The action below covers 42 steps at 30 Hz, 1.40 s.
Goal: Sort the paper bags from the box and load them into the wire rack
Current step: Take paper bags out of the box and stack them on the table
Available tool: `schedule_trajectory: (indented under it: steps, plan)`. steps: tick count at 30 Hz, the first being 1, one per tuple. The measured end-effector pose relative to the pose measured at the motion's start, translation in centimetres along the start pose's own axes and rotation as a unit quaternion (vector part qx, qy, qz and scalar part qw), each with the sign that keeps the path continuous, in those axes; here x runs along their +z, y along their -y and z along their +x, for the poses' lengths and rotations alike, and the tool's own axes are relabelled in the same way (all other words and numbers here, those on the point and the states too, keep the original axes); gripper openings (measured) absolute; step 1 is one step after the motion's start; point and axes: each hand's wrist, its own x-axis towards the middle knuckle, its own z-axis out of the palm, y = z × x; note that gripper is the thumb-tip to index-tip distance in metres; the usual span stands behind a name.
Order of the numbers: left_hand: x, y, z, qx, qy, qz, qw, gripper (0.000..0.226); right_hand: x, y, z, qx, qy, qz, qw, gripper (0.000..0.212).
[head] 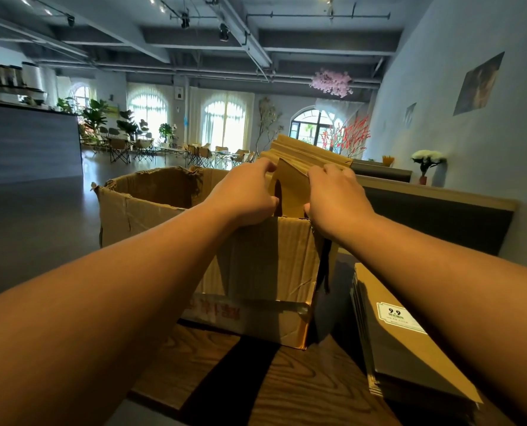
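Thick bundle of brown paper bags (pixel 305 158) sticking up out of the torn cardboard box (pixel 256 256) on the wooden table (pixel 287 388). Could slip and fan out — too many bags, loose folds. Left hand (pixel 247 192) and right hand (pixel 333 195) both curled tight around the bundle. Another flat stack of bags (pixel 410 348) close by — no wire rack seen.

Matt brown paper bags (pixel 305 162), torn rough corrugated cardboard box (pixel 256 256), grained wood tabletop (pixel 287 388)
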Motion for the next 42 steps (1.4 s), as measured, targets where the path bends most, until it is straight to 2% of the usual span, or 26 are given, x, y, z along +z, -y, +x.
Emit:
schedule_trajectory:
  steps: [3,5,9,13,16,19,22,26,31,34,37,40,42]
  plan:
    - [0.0,0.0,0.0,0.001,-0.004,-0.002,1.0,0.068,0.0,0.1,-0.1,0.003,-0.004,-0.004,1.0,0.036]
    - [0.0,0.0,0.0,0.001,-0.006,-0.006,1.0,0.067,-0.1,0.0,0.0,0.0,-0.015,-0.048,0.999,0.035]
    - [0.0,0.1,0.1,0.009,-0.014,-0.005,1.0,0.066,-0.4,0.2,0.0,0.005,0.021,-0.021,1.0,0.027]
    - [0.1,0.1,0.1,0.008,-0.023,-0.018,1.0,0.072,0.0,0.0,0.1,-0.012,-0.014,0.002,1.0,0.034]
    - [0.1,0.1,0.1,0.007,-0.021,-0.025,0.999,0.074,0.2,-0.4,0.2,-0.01,0.001,0.065,0.998,0.044]
    - [0.0,0.0,0.1,0.007,-0.022,-0.023,0.999,0.071,0.2,-0.8,0.4,-0.011,0.034,0.054,0.998,0.02]
    - [0.0,-0.1,-0.2,0.01,-0.037,-0.023,0.999,0.069,0.2,-1.0,0.4,-0.009,0.044,0.08,0.996,0.023]
    - [0.0,-0.1,-1.0,0.041,-0.112,-0.061,0.991,0.068,0.0,-1.0,0.2,-0.004,-0.027,0.11,0.994,0.034]
    - [-0.2,-0.7,-2.3,0.076,-0.207,-0.098,0.97,0.071,-2.3,-0.9,0.4,0.026,-0.119,0.214,0.969,0.03]
    - [0.6,-1.2,-3.7,0.076,-0.241,-0.072,0.965,0.062,-4.2,-2.0,-0.1,0.062,-0.147,0.283,0.946,0.033]
    - [2.5,-1.4,-5.4,0.148,-0.228,0.01,0.962,0.037,-5.2,-3.6,-1.6,0.125,-0.162,0.387,0.899,0.04]
    - [4.9,-2.4,-7.3,0.232,-0.172,0.004,0.957,0.023,-5.2,-4.8,-4.0,0.219,-0.157,0.562,0.782,0.038]
    - [6.4,-4.0,-8.8,0.193,-0.138,-0.121,0.964,0.025,-4.9,-5.5,-5.8,0.276,-0.139,0.639,0.704,0.031]
